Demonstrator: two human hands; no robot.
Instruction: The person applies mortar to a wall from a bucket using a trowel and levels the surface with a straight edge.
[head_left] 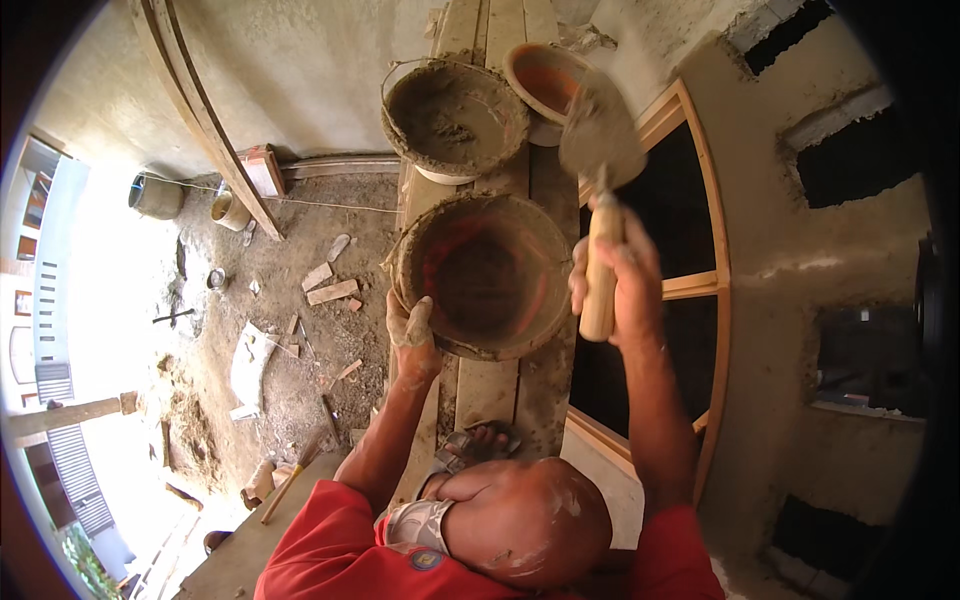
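Note:
My left hand [412, 335], smeared with pale mortar, grips the left rim of a round, mortar-coated basin [482, 275] with reddish patches inside and little in its bottom. My right hand [620, 280] is closed round the wooden handle of a trowel [598, 130], whose dirty blade points up and away, slightly blurred, over the right side of a small orange pot [538, 80]. Beyond the basin stands a bucket [455, 125] of grey wet mortar with a wire handle.
I am on a plank scaffold [485, 395], my bent knee and sandalled foot below me. At right are a wooden window frame [712, 285] and a plastered wall with openings. The dirt ground [330, 240] at left holds wood scraps, buckets [155, 198] and a leaning beam [200, 110].

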